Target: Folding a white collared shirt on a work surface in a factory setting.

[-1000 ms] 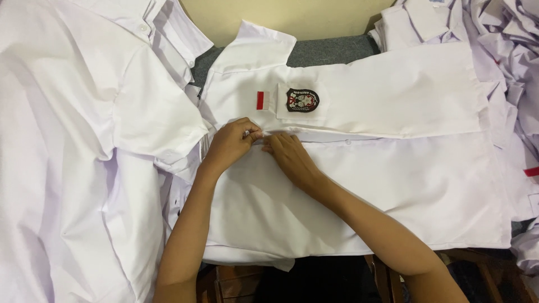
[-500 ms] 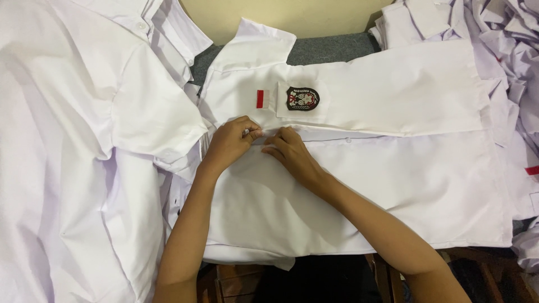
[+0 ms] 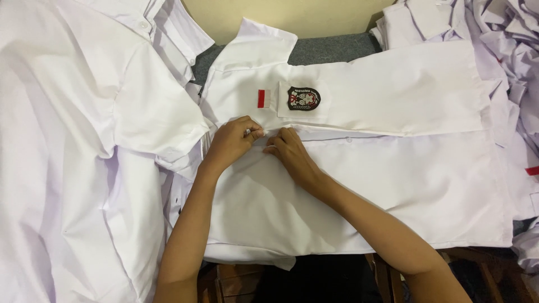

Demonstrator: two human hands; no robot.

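Now both hands meet mid-frame on shirt (image 3: 359, 185), unmoved from a second ago. Left hand (image 3: 230, 145) grip pinches placket; right hand (image 3: 292, 157) presses fabric flat. Badge (image 3: 303, 99) at 12 o'clock.

The left hand (image 3: 231, 143) and right hand (image 3: 292, 156) met fingertip to fingertip on the white shirt's (image 3: 359, 191) buttoned front, just below its shield badge (image 3: 304, 99). More white shirts (image 3: 84, 168) lay heaped left of the badge.
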